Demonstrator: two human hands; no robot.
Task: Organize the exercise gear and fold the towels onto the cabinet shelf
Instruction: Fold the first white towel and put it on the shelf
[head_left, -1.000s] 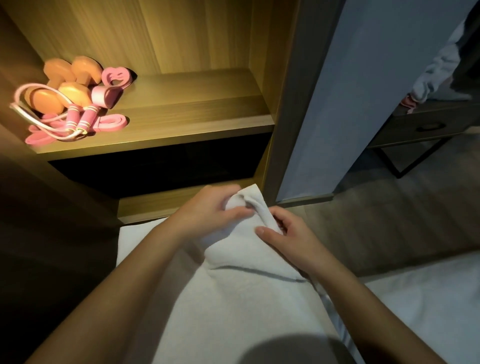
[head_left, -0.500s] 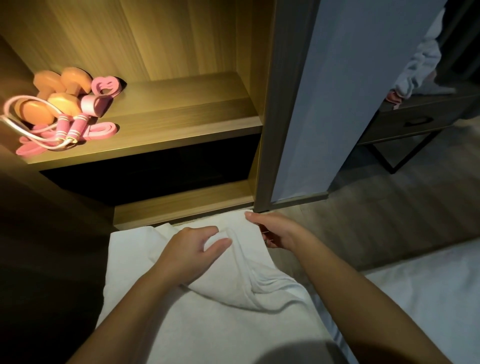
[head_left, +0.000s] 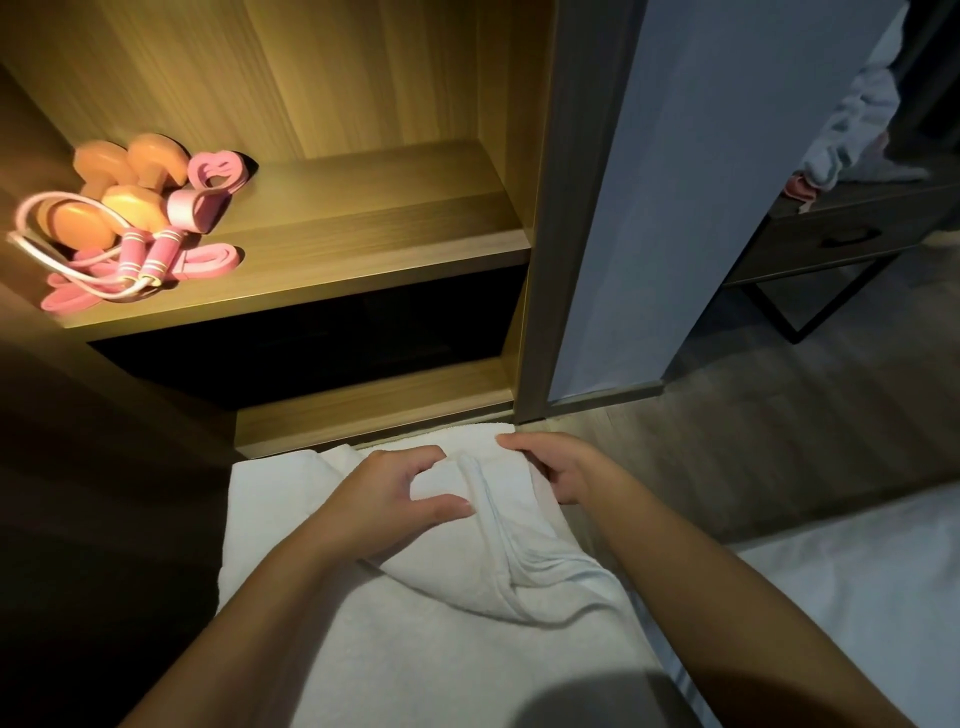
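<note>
Cabinet base (head_left: 374, 410): towel (head_left: 415, 623) spread; left hand (head_left: 384, 499) pinches fold, right hand (head_left: 561, 467) grips far edge.

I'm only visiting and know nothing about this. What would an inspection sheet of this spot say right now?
Surface: wooden cabinet shelf, lit; gear at its left end.
Job's things: white towel half folded below the shelf; orange dumbbells, pink skipping rope and pink resistance bands together on the shelf.
Clutter: nothing seen.
Hands: left hand and right hand both grip towel folds.
Cables: nothing seen.
Surroundings: pale door panel, dark side table with clothes, wood floor.
</note>
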